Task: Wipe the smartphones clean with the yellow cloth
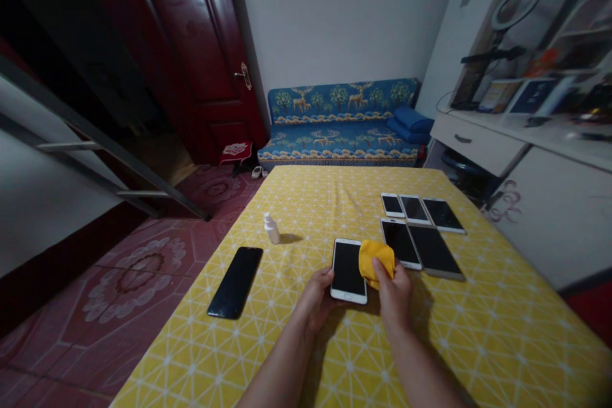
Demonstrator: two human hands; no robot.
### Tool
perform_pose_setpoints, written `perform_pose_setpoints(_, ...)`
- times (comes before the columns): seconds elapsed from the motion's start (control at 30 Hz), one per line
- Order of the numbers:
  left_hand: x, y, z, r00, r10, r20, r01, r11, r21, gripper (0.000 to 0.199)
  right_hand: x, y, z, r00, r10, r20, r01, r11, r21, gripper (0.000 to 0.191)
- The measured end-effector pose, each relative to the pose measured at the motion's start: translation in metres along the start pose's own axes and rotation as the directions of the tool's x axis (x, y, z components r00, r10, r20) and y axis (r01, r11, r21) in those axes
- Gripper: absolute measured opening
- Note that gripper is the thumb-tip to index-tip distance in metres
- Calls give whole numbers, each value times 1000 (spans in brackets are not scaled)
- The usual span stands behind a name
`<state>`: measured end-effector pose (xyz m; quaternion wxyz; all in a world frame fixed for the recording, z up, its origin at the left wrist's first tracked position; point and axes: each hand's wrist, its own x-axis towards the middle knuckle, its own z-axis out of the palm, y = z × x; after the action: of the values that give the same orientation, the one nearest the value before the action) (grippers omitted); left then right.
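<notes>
As we inspect this moment, the left hand (pixel 316 298) grips the lower left edge of a white-framed smartphone (pixel 348 271), its fingers curled against the side, while the phone lies flat, screen up, on a yellow patterned tablecloth (pixel 502 331). The right hand (pixel 393 293) has its fingers closed on a yellow cloth (pixel 377 262), which is pressed against the right part of the dark screen. We note five further smartphones (pixel 400 243) lying in two rows just to the right of the white-framed smartphone. A black smartphone (pixel 235 282) lies face up to its left, and a small white dropper bottle (pixel 271 229) stands upright beyond and to the left of it. Farther off, we record a blue deer-patterned sofa (pixel 342 121) straight beyond the white-framed smartphone, a dark red door (pixel 201 57) beyond and to its left, and a white desk with a ring light (pixel 516 6) to its right.
</notes>
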<state>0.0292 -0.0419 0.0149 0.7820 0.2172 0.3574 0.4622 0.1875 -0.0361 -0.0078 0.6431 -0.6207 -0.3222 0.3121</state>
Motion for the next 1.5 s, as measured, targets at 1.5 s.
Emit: perform_pose_setpoints(1.5, 39, -1, 3, 954, -6, 301, 53, 987, -149, 62, 37, -28, -5, 791, -601, -113, 577, 794, -191, 28)
